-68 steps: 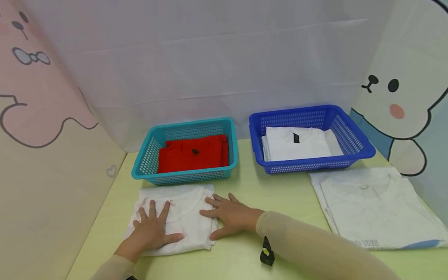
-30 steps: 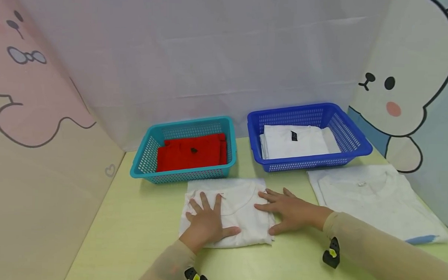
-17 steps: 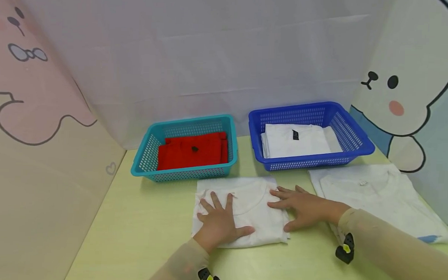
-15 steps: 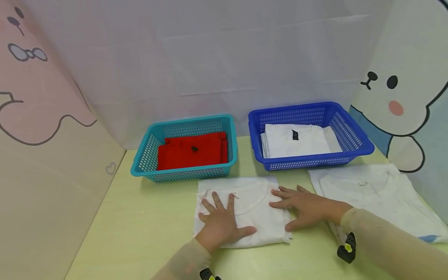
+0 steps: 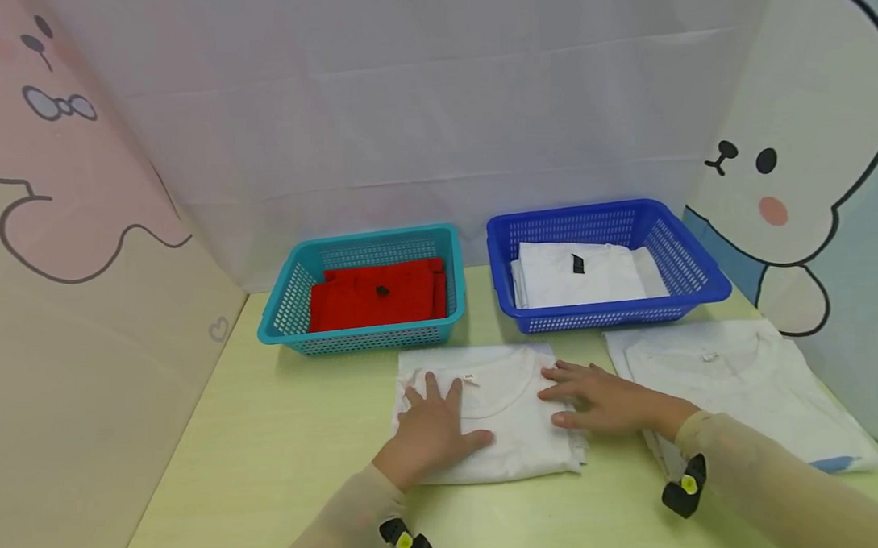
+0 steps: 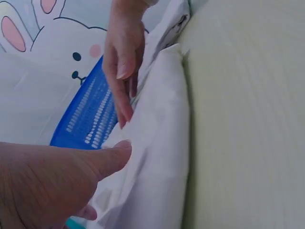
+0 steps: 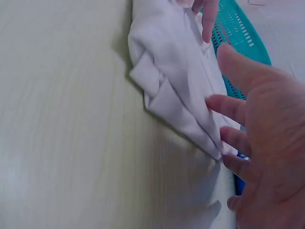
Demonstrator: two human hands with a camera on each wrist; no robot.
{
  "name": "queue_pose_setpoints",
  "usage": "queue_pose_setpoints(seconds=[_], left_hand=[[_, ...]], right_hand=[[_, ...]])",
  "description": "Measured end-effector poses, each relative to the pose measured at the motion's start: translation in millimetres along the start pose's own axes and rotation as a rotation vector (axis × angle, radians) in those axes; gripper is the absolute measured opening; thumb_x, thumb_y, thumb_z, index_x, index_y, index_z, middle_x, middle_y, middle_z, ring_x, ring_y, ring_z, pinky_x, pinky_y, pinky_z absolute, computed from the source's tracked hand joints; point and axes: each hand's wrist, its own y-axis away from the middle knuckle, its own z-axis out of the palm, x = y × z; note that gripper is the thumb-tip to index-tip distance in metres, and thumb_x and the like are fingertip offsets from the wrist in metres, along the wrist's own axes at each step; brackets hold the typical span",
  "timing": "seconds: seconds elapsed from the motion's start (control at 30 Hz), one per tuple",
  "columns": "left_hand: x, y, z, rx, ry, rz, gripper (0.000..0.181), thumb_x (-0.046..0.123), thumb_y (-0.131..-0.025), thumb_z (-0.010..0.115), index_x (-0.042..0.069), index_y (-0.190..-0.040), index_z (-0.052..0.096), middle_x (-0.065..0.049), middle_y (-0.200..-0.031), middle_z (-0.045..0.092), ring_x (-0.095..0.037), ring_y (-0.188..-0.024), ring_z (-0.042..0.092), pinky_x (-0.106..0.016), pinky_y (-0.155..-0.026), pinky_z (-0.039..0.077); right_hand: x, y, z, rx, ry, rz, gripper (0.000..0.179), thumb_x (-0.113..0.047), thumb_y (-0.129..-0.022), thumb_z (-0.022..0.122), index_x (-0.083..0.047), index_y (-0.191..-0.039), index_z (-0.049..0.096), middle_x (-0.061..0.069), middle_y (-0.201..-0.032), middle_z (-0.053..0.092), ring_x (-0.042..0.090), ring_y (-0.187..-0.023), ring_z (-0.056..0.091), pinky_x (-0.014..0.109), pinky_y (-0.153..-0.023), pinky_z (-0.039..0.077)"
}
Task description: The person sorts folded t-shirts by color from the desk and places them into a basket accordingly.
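A folded white T-shirt [image 5: 513, 438] lies on the table in front of the baskets, its neckline and small label facing up. My left hand [image 5: 433, 431] rests on its left part with fingers spread and thumb pointing right. My right hand [image 5: 602, 399] is at its right edge, fingers extended over the cloth. In the right wrist view the fingertips [image 7: 217, 102] sit right at the shirt's side, where folded layers show. The left wrist view has the thumb [image 6: 116, 157] over the white cloth [image 6: 164, 129], with the other hand beyond it.
A teal basket [image 5: 360, 340] with a folded red garment [image 5: 380, 300] stands behind the shirt. To its right is a blue basket [image 5: 604, 320] with folded white garments [image 5: 591, 279]. Another white T-shirt stack [image 5: 747, 390] lies at the right, partly behind my right forearm.
Both hands and the folded T-shirt have moved right, from in front of the teal basket to between the two baskets. Lately the left fingers have drawn slightly closer together and the shirt's label shows more.
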Motion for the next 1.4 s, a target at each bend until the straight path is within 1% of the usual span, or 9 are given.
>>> queue_pose_setpoints(seconds=[0.17,0.33,0.5,0.8,0.93,1.03,1.13,1.27,1.4], left_hand=[[-41.6,2.1,-21.3,0.023,0.101,0.123,0.080,0.062,-0.081,0.053,0.015,-0.142,0.034,-0.021,-0.146,0.022,-0.039,-0.126,0.032,-0.050,-0.096,0.036],[-78.9,8.1,-32.5,0.054,0.165,0.080,0.076,0.058,-0.082,0.055,0.019,-0.143,0.032,-0.018,-0.146,0.024,-0.036,-0.129,0.029,-0.052,-0.097,0.034],[-98.2,10.9,-26.0,0.050,0.175,0.058,0.075,0.056,-0.083,0.056,0.018,-0.143,0.032,-0.022,-0.139,0.034,-0.039,-0.125,0.035,-0.054,-0.095,0.035],[-95.3,9.5,-6.9,0.067,0.154,0.152,0.068,0.051,-0.084,0.056,0.014,-0.139,0.040,-0.017,-0.127,0.049,-0.036,-0.114,0.044,-0.048,-0.090,0.040],[-87.6,10.0,-4.7,0.067,0.149,0.158,0.067,0.050,-0.084,0.057,0.014,-0.138,0.041,-0.018,-0.126,0.050,-0.037,-0.111,0.044,-0.048,-0.088,0.041],[-82.4,10.3,-4.0,0.057,0.191,0.136,0.066,0.049,-0.084,0.058,0.012,-0.137,0.043,-0.019,-0.126,0.049,-0.037,-0.112,0.043,-0.048,-0.090,0.040],[-79.5,9.3,-4.3,0.052,0.305,0.095,0.063,0.045,-0.084,0.060,0.010,-0.134,0.047,-0.019,-0.124,0.049,-0.035,-0.111,0.045,-0.048,-0.091,0.039],[-81.1,5.0,-4.9,0.034,0.536,0.049,0.059,0.040,-0.083,0.065,0.008,-0.130,0.050,-0.015,-0.125,0.050,-0.032,-0.113,0.046,-0.047,-0.093,0.038],[-85.7,0.7,-4.7,-0.039,0.758,0.009,0.059,0.038,-0.082,0.067,0.010,-0.131,0.049,-0.009,-0.133,0.045,-0.030,-0.121,0.039,-0.047,-0.096,0.036]], right_hand=[[-4,-1.9,2,0.154,-0.077,0.088,0.061,-0.056,-0.085,0.050,-0.016,-0.132,0.051,0.017,-0.143,0.032,0.037,-0.129,0.028,0.056,-0.099,0.026],[-7,-1.9,2,0.219,-0.150,0.216,0.067,-0.058,-0.084,0.052,-0.016,-0.136,0.045,0.021,-0.139,0.035,0.039,-0.126,0.032,0.058,-0.097,0.029],[-11,-1.4,2,0.222,-0.194,0.260,0.069,-0.056,-0.084,0.054,-0.014,-0.137,0.043,0.018,-0.135,0.042,0.037,-0.113,0.048,0.053,-0.091,0.038],[-13,-8.5,8,0.209,-0.210,0.293,0.070,-0.058,-0.081,0.055,-0.016,-0.137,0.044,0.012,-0.125,0.052,0.024,-0.097,0.054,0.045,-0.082,0.044],[-18,-12.2,8,0.197,-0.210,0.311,0.069,-0.056,-0.081,0.058,-0.016,-0.135,0.046,0.011,-0.118,0.055,0.020,-0.092,0.054,0.041,-0.077,0.045],[-20,-14.4,9,0.191,-0.232,0.321,0.066,-0.054,-0.081,0.060,-0.016,-0.134,0.048,0.007,-0.100,0.058,0.018,-0.083,0.052,0.036,-0.070,0.044],[-21,-16.7,11,0.196,-0.282,0.316,0.063,-0.051,-0.080,0.062,-0.015,-0.131,0.051,0.003,-0.091,0.054,0.017,-0.080,0.047,0.033,-0.067,0.040],[-22,-18.8,15,0.195,-0.360,0.311,0.059,-0.048,-0.081,0.063,-0.014,-0.128,0.054,0.006,-0.106,0.055,0.020,-0.088,0.045,0.034,-0.074,0.039],[-23,-20.1,17,0.193,-0.417,0.340,0.056,-0.046,-0.081,0.064,-0.015,-0.127,0.055,0.007,-0.111,0.054,0.021,-0.091,0.045,0.036,-0.077,0.040]])
